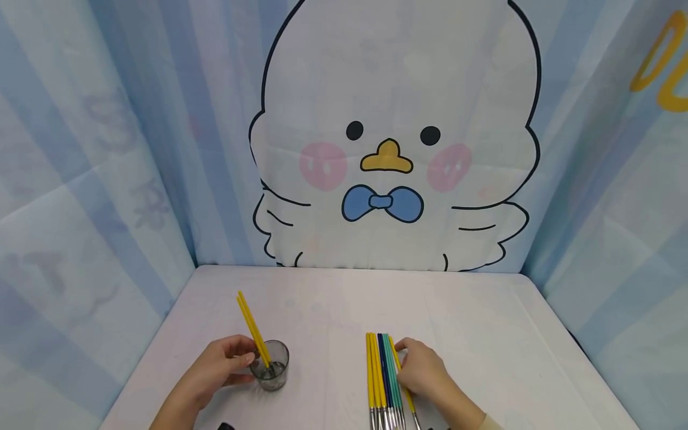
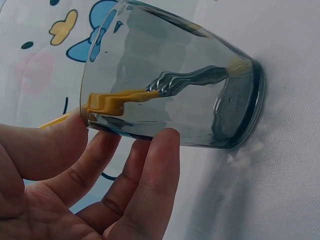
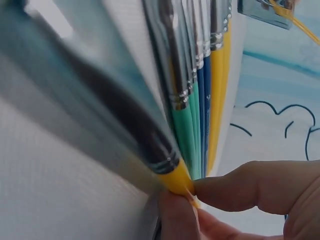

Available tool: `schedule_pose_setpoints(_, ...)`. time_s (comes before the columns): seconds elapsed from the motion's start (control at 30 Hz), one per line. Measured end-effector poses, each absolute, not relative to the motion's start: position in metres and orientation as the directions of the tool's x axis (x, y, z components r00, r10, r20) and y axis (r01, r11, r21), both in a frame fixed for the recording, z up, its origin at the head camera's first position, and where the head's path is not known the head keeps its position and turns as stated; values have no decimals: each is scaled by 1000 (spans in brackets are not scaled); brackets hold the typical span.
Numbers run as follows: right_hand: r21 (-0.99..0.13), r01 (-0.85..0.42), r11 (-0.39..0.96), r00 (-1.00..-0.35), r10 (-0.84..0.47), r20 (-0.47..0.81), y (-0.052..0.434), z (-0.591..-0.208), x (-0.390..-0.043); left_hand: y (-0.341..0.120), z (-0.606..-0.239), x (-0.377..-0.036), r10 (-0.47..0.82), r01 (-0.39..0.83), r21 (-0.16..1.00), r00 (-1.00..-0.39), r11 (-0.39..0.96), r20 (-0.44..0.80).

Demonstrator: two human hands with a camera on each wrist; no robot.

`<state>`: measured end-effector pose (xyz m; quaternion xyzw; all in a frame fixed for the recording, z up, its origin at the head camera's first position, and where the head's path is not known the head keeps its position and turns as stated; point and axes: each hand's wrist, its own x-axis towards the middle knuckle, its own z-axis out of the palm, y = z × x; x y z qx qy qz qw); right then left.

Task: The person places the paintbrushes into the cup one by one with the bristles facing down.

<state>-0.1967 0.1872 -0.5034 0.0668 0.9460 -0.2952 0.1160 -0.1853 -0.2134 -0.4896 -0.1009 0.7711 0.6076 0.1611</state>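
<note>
My left hand point(image 1: 217, 364) holds a clear greyish glass point(image 1: 280, 373) by its left side, thumb and fingertips at the wall near the rim, as the left wrist view shows close up. Two yellow-handled paintbrushes point(image 1: 251, 325) lean in this glass, bristle ends down. On the right, my right hand point(image 1: 424, 368) pinches the handle of a yellow paintbrush point(image 3: 176, 179) between thumb and index finger. This brush lies slightly angled at the right end of a row of paintbrushes point(image 1: 383, 376) with yellow, dark blue and green handles, their metal ferrules toward me.
The white-covered table point(image 1: 328, 310) carries everything. A small black object point(image 1: 226, 426) shows at the bottom edge, left of centre. Behind the table hangs a curtain point(image 1: 392, 239) with a cartoon chick, and striped blue curtains point(image 1: 107, 209) flank both sides.
</note>
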Motion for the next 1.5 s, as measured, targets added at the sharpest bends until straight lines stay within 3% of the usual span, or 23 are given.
schedule_pose_setpoints(0.47,-751,244,613,-966,80,-248,192,-504,-199,-215,-491,-185,49,-348,908,-928,233,-369)
schedule_pose_setpoints(1.2,-920,155,360,-988,63,-143,163,-488,-204,-220,-493,-185,105,-330,919,-928,215,-358)
schedule_pose_setpoints(1.5,-965,128,229,-992,28,-125,150,-481,-205,-216,-493,-186,62,-343,914,-929,218,-364)
